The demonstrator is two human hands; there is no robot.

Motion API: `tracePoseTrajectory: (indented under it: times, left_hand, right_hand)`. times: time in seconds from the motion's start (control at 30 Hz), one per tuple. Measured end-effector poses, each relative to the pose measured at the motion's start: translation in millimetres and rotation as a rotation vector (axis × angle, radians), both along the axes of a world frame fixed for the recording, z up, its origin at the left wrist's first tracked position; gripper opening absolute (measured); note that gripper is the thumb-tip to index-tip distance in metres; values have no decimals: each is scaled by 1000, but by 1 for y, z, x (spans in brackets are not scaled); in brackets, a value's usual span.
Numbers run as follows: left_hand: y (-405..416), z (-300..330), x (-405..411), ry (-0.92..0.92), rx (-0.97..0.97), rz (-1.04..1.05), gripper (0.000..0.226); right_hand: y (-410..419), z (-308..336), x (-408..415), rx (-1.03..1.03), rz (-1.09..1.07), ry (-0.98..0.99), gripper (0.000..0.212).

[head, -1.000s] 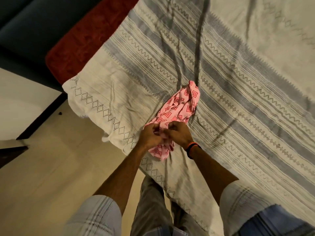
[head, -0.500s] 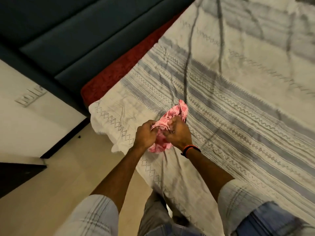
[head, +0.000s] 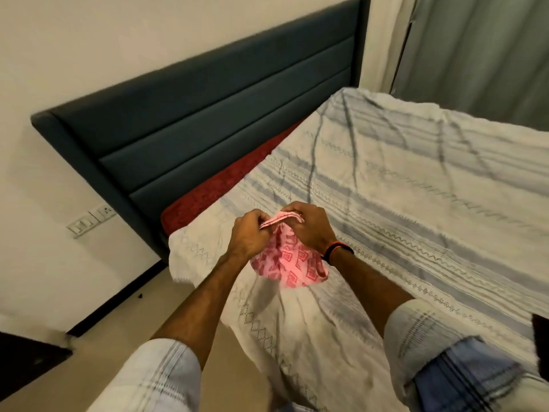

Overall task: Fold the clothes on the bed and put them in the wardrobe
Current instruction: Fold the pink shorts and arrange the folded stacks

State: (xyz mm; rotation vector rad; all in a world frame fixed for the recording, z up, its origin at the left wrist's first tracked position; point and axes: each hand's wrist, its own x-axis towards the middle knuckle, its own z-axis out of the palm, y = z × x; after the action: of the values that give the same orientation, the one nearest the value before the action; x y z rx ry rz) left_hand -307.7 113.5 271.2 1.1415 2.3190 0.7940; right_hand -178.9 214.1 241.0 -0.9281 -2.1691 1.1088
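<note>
Both hands are raised over the near-left corner of the bed [head: 416,203], close together. The left hand [head: 248,237] pinches the top edge of a pink patterned garment [head: 292,263] with curled fingers; the right hand [head: 309,230] grips the same edge just beside it, fingers curled round the cloth. An orange-and-black band [head: 337,252] sits on the right wrist.

The garment hangs bunched below the two hands, clear of the bed surface, above the corner of the cream-and-grey striped bedspread [head: 297,337]. That bedspread drapes over the bed's near edge toward the floor [head: 104,352].

A red strip of mattress cover [head: 214,191] shows along the head edge of the bed, against a dark padded headboard [head: 208,120]. A switch plate [head: 90,223] is on the wall left of the headboard. Curtains [head: 475,55] hang past the far corner.
</note>
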Motion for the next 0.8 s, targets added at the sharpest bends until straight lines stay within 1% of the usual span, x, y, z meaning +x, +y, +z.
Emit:
tracePoseTrajectory:
  times: [0.03,0.1,0.13,0.17,0.2,0.27,0.3,0.37,0.4,0.47,0.5,0.57,0.6,0.67,0.7,0.77,0.8]
  left_hand:
    - [-10,22,6,26,58,-18,5]
    - [-4,26,6,48,85,-17,4]
    - [-13,53,9,64,161,-34,4]
    - [-14,54,8,67,176,-29,4]
    - [-21,76,11,83,226,-60,5]
    - [-17,86,12,85,236,-67,5]
    - [-27,103,19,99,283,-104,4]
    - [-24,107,19,101,273,-100,3]
    - [-31,121,32,104,305,-152,2]
    - [-31,125,31,109,307,-143,3]
    - [-32,137,51,108,329,-196,4]
    - [-34,142,51,107,327,-183,6]
    - [-31,158,76,111,353,-240,7]
    - [-31,167,76,117,363,-217,8]
    - [-27,182,101,115,390,-257,9]
    - [-29,191,99,109,396,-245,12]
    - [-27,202,124,113,405,-280,14]
  right_hand:
    - [-9,29,10,72,7,2,13]
    - [2,35,12,80,24,-32,11]
    - [-4,63,22,127,34,-44,11]
    - [-4,65,26,129,17,-102,11]
    - [-11,87,36,176,4,-120,12]
    - [-1,97,45,183,19,-151,15]
    - [-17,117,62,239,-15,-184,15]
    - [-10,125,70,239,-22,-219,13]
    - [-24,141,94,267,-65,-237,10]
    - [-20,145,99,257,-77,-253,7]
    - [-33,160,129,275,-134,-277,8]
    - [-30,163,132,295,-144,-284,9]
    - [-38,182,164,324,-205,-299,11]
    - [-33,188,168,337,-235,-288,13]
    - [-42,204,201,353,-295,-295,12]
    - [-35,209,207,350,-316,-295,11]
    - [-41,221,240,357,-351,-299,10]
